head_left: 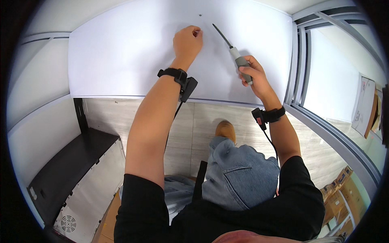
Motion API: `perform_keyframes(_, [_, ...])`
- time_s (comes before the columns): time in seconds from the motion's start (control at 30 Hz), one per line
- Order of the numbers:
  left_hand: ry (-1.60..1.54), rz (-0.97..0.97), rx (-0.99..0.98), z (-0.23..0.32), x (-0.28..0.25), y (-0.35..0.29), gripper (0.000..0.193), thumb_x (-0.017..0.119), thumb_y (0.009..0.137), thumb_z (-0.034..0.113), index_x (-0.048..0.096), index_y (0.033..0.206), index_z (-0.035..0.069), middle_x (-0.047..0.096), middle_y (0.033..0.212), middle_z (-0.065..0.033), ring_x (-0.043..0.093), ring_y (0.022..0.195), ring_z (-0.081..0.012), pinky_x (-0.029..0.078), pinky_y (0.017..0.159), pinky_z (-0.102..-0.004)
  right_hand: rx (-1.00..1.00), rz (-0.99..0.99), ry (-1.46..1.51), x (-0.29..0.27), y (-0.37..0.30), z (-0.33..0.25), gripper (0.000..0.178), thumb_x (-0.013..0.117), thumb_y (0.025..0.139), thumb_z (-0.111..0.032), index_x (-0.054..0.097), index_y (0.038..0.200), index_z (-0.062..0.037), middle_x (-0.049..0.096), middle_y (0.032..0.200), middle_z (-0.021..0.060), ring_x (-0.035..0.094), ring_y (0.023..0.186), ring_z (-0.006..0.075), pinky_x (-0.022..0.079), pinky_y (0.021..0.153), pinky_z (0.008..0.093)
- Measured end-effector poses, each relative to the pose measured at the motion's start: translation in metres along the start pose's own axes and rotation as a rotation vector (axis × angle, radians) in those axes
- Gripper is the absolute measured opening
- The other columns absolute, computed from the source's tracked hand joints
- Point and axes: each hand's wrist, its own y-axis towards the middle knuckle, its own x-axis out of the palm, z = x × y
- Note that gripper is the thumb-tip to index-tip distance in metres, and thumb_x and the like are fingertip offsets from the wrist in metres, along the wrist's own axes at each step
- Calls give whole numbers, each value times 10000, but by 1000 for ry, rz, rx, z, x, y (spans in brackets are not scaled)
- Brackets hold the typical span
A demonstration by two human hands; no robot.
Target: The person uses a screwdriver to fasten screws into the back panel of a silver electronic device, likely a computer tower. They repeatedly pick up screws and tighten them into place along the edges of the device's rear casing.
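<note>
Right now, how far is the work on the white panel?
Early stage. The left hand pinches something small against the white panel; what it is cannot be seen. The right hand holds a screwdriver, tip off the surface. The hole above looks empty.

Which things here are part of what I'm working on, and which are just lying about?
In use:
white panel
screwdriver, held in right hand
left hand, fingertips pinched against the panel

Lying about:
black case
cardboard boxes

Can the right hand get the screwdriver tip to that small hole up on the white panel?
Probably yes: the right hand holds the screwdriver pointing near the hole, with bare panel between. The left hand sits lower.
</note>
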Motion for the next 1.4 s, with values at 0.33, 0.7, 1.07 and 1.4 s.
perform_keyframes(0.33, [109,29,-4,-4,6,13,167,645,838,253,729,933,146,699,828,-57,654,731,-219,513,666,-334,22,-22,33,0,5,3,265,607,828,-142,514,1062,-59,490,795,7,463,621,81,368,489,244])
perform_keyframes(0.7, [125,10,-109,3,10,18,167,663,840,265,714,980,188,673,878,-13,639,795,-227,502,686,-368,9,-10,8,-4,1,4,246,583,841,-152,517,1066,-77,485,764,-6,460,628,77,360,496,233])
perform_keyframes(1.07, [-211,67,-213,-39,-39,-30,320,684,846,234,653,1117,67,673,819,-53,637,674,-159,509,619,-299,-42,-99,-117,32,-14,-10,251,601,838,-134,520,1065,-61,501,788,3,458,606,77,367,482,234])
perform_keyframes(1.4, [-1116,145,-369,-8,-286,-221,362,279,1000,156,425,1255,-56,604,1129,-220,664,868,-295,561,737,-344,-229,-498,-628,223,-133,-81,235,585,843,-173,544,1041,-53,501,708,-18,444,559,50,329,470,215])
